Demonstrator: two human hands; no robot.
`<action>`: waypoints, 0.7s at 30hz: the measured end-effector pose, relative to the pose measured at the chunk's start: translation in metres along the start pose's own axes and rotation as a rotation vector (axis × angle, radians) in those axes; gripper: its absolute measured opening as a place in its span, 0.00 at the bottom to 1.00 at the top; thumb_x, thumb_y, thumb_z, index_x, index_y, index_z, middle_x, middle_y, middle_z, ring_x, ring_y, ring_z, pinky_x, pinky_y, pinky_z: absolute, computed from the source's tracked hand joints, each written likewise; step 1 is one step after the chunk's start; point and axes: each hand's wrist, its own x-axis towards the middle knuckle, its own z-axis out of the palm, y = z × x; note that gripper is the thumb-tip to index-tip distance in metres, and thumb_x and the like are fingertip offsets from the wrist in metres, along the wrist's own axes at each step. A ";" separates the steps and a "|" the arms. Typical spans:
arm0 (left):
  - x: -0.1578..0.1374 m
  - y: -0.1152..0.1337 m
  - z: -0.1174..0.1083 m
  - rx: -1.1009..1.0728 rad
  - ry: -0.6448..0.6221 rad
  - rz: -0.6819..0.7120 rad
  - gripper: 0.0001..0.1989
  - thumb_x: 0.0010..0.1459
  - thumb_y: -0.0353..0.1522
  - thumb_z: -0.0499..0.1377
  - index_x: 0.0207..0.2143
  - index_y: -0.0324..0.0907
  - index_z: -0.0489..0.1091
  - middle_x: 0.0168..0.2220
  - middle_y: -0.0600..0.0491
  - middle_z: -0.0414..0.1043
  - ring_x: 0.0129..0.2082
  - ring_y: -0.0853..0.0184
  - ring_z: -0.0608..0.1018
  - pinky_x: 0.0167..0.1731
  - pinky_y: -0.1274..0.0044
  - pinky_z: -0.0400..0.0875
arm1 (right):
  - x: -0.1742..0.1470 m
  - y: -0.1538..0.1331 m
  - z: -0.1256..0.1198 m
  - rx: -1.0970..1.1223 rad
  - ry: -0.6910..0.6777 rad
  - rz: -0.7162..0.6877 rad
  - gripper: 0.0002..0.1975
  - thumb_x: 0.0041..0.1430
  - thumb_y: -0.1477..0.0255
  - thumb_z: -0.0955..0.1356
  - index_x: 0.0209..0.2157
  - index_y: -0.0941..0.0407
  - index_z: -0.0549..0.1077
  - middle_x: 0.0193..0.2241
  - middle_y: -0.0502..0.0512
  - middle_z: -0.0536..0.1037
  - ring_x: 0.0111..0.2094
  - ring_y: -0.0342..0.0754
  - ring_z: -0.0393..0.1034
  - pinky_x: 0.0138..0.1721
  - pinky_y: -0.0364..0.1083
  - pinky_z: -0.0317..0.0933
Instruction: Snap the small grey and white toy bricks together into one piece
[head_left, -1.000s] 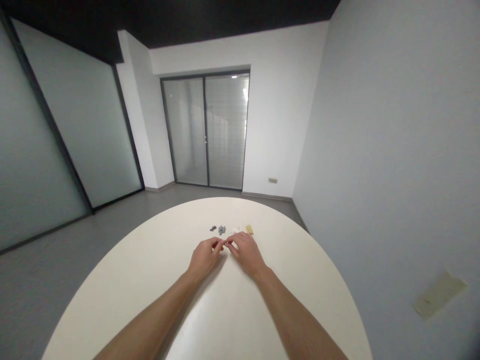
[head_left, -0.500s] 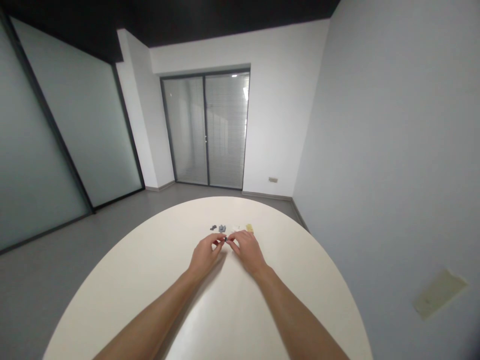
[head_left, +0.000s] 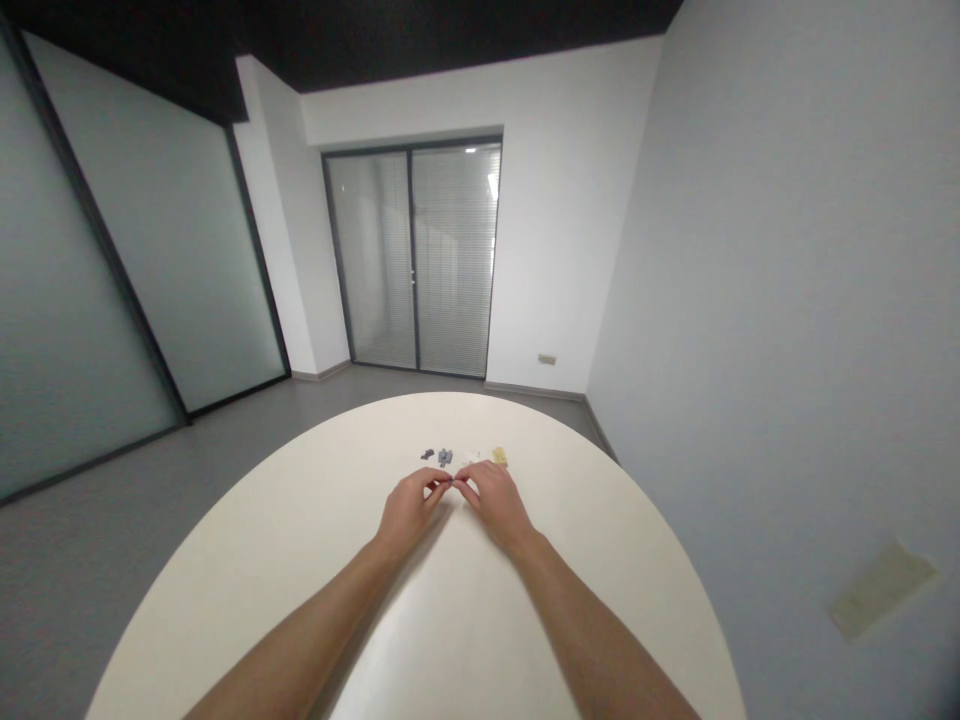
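Note:
My left hand and my right hand meet fingertip to fingertip over the white round table. Both are closed in a pinch on one small dark piece, mostly covered by the fingers; its kind is too small to make out. Just beyond my left fingers lie a few dark small pieces and a cluster of grey-blue pieces. Past my right hand are small white pieces, hard to see against the tabletop, and a pale yellow piece or group of pieces.
The table's rounded far edge lies beyond the pieces. A white wall rises close on the right, with a beige patch of tape on it. Glass doors with blinds stand behind, and frosted glass panels on the left.
Less of the dark piece shows between my fingertips now, as the fingers have shifted slightly around it. The hands and the pieces on the table stay in nearly the same places.

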 end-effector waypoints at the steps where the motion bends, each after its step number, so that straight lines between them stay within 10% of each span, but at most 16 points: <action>1: 0.000 0.000 0.000 0.005 -0.005 -0.001 0.14 0.61 0.39 0.55 0.41 0.45 0.77 0.41 0.50 0.79 0.40 0.63 0.78 0.43 0.73 0.70 | 0.000 0.000 0.000 0.000 0.001 0.000 0.09 0.67 0.65 0.66 0.37 0.55 0.75 0.35 0.54 0.80 0.40 0.50 0.72 0.45 0.49 0.60; 21: -0.001 0.004 0.001 -0.027 -0.001 0.003 0.15 0.61 0.38 0.54 0.47 0.44 0.73 0.41 0.50 0.79 0.39 0.63 0.78 0.44 0.72 0.71 | 0.001 -0.001 0.001 -0.016 -0.007 0.014 0.06 0.67 0.69 0.66 0.38 0.54 0.74 0.36 0.53 0.80 0.42 0.49 0.71 0.46 0.49 0.60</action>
